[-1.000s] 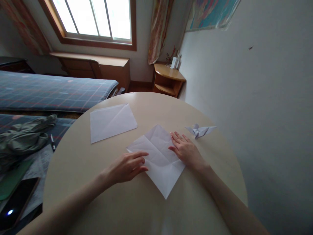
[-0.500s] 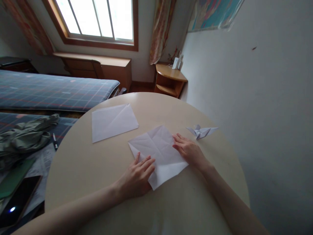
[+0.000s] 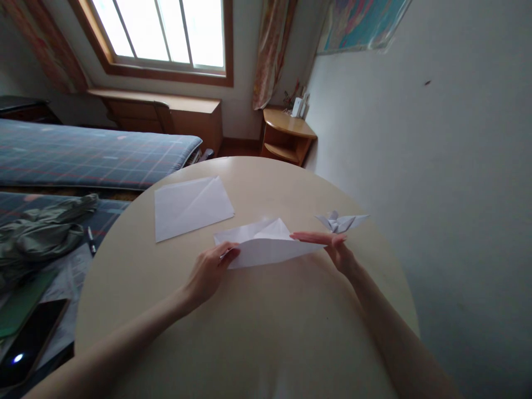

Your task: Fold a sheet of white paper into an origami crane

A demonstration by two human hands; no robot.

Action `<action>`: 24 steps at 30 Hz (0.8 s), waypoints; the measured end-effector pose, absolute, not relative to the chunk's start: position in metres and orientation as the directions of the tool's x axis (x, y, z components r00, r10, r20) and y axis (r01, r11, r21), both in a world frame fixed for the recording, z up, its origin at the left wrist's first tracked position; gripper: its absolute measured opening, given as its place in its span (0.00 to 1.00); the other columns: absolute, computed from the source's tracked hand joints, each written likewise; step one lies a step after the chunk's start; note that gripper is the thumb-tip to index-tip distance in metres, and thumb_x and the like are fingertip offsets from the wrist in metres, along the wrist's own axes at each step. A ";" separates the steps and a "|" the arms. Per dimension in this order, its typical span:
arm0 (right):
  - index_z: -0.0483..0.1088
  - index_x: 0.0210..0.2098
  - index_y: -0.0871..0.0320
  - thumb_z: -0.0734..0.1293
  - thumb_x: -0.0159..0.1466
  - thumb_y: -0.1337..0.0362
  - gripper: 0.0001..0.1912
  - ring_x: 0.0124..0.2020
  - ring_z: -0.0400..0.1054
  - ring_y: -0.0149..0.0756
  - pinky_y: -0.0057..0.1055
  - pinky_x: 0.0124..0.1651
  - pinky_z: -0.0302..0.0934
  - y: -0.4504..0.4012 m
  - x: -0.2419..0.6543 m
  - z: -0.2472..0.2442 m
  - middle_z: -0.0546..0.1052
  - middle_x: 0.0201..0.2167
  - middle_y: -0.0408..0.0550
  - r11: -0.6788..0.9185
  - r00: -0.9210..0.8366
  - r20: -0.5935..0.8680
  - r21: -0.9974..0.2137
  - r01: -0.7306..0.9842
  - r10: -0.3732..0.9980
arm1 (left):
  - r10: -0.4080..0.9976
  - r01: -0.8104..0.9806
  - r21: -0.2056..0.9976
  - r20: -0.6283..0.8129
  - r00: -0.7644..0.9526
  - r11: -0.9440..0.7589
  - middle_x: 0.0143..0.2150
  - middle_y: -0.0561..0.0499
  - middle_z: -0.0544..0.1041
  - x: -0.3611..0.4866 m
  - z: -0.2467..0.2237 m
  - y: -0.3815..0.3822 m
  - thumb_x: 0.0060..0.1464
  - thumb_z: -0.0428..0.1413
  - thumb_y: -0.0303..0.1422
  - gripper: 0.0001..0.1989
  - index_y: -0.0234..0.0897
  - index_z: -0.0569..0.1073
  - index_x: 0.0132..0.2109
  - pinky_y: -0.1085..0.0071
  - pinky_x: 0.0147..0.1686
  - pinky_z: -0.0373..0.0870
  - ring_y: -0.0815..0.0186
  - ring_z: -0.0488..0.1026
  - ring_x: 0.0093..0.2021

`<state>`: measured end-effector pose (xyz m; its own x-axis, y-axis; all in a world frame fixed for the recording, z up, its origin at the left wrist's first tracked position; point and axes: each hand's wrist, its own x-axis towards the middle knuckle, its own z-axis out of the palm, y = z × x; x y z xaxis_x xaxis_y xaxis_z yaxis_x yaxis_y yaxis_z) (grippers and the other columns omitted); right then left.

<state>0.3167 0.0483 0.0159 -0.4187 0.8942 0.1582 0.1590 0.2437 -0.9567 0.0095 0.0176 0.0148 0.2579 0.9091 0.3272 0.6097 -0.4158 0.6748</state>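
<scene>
A creased white sheet of paper (image 3: pixel 266 252) is in front of me, its near side lifted and folded up toward the far side. My left hand (image 3: pixel 211 269) is closed on the sheet's left end, pinching the edge between thumb and fingers. At the right corner my right hand (image 3: pixel 328 244) holds the paper, fingers held straight and together, pointing left along the fold; part of its grip is hidden. Just beyond the right hand sits a folded paper crane (image 3: pixel 338 223) with its wings spread.
Several white sheets (image 3: pixel 191 210) lie stacked at the far left of the round table (image 3: pixel 257 343). Left of the table, a phone (image 3: pixel 33 338), a pen (image 3: pixel 91 241) and a crumpled green cloth (image 3: pixel 45 233) rest near a plaid mattress (image 3: pixel 95 158). A wall (image 3: pixel 465 221) stands at right.
The sheet lay flat under both hands; its near side is now raised and folded away from me. Both hands moved to its ends, the left slightly left and away from me.
</scene>
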 end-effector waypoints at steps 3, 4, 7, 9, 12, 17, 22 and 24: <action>0.73 0.46 0.56 0.60 0.50 0.34 0.37 0.54 0.62 0.52 0.47 0.57 0.52 0.048 0.312 0.021 0.73 0.49 0.53 0.265 -0.446 0.145 -0.939 0.220 0.884 | 0.939 0.656 0.676 0.294 0.178 -0.336 0.20 0.57 0.69 0.006 0.014 0.022 0.59 0.44 0.39 0.16 0.35 0.70 0.31 0.78 0.21 0.58 0.71 0.64 0.20; 0.72 0.47 0.56 0.65 0.48 0.38 0.36 0.54 0.62 0.52 0.46 0.57 0.53 0.048 0.310 0.023 0.72 0.50 0.53 0.272 -0.450 0.136 -0.929 0.252 0.882 | 0.938 0.653 0.678 0.298 0.175 -0.337 0.20 0.57 0.67 0.006 0.013 0.023 0.59 0.44 0.39 0.16 0.35 0.70 0.31 0.78 0.21 0.57 0.72 0.63 0.20; 0.75 0.42 0.55 0.73 0.45 0.48 0.27 0.52 0.64 0.48 0.43 0.54 0.57 0.046 0.303 0.025 0.74 0.48 0.53 0.299 -0.451 0.137 -0.902 0.311 0.882 | 0.922 0.626 0.681 0.329 0.204 -0.381 0.20 0.57 0.66 0.004 0.013 0.026 0.59 0.44 0.40 0.16 0.36 0.69 0.30 0.79 0.22 0.57 0.72 0.62 0.20; 0.78 0.33 0.55 0.72 0.48 0.51 0.18 0.49 0.66 0.46 0.41 0.51 0.60 0.046 0.301 0.024 0.77 0.41 0.53 0.305 -0.469 0.131 -0.898 0.318 0.873 | 0.904 0.616 0.664 0.357 0.235 -0.423 0.20 0.57 0.68 0.002 0.013 0.028 0.59 0.44 0.40 0.16 0.36 0.69 0.30 0.79 0.23 0.59 0.72 0.63 0.21; 0.77 0.25 0.56 0.71 0.50 0.51 0.14 0.42 0.71 0.44 0.38 0.44 0.64 0.049 0.302 0.019 0.79 0.34 0.52 0.282 -0.449 0.108 -0.897 0.341 0.887 | 0.876 0.614 0.629 0.396 0.274 -0.476 0.21 0.56 0.70 0.000 0.012 0.030 0.59 0.43 0.41 0.17 0.37 0.70 0.31 0.79 0.24 0.60 0.72 0.64 0.21; 0.77 0.22 0.57 0.73 0.45 0.52 0.14 0.28 0.72 0.40 0.35 0.35 0.65 0.053 0.308 0.012 0.79 0.24 0.48 0.124 -0.341 -0.007 -0.925 0.360 0.940 | 0.873 0.612 0.625 0.399 0.282 -0.484 0.19 0.56 0.68 0.000 0.009 0.030 0.60 0.42 0.41 0.18 0.37 0.70 0.29 0.79 0.22 0.58 0.73 0.62 0.18; 0.76 0.22 0.59 0.74 0.43 0.53 0.15 0.28 0.71 0.38 0.33 0.35 0.64 0.052 0.303 0.009 0.79 0.25 0.48 0.001 -0.252 -0.080 -0.952 0.305 0.964 | 0.903 0.542 0.724 0.369 0.219 -0.427 0.18 0.57 0.65 0.003 0.010 0.031 0.57 0.46 0.40 0.16 0.36 0.68 0.27 0.78 0.21 0.57 0.73 0.60 0.18; 0.76 0.25 0.59 0.74 0.43 0.52 0.16 0.27 0.71 0.36 0.33 0.34 0.64 0.050 0.297 0.009 0.79 0.26 0.47 -0.072 -0.216 -0.122 -0.972 0.225 0.969 | 0.932 0.510 0.781 0.326 0.159 -0.360 0.17 0.57 0.64 0.003 0.009 0.032 0.55 0.48 0.40 0.15 0.36 0.68 0.26 0.77 0.19 0.56 0.72 0.59 0.18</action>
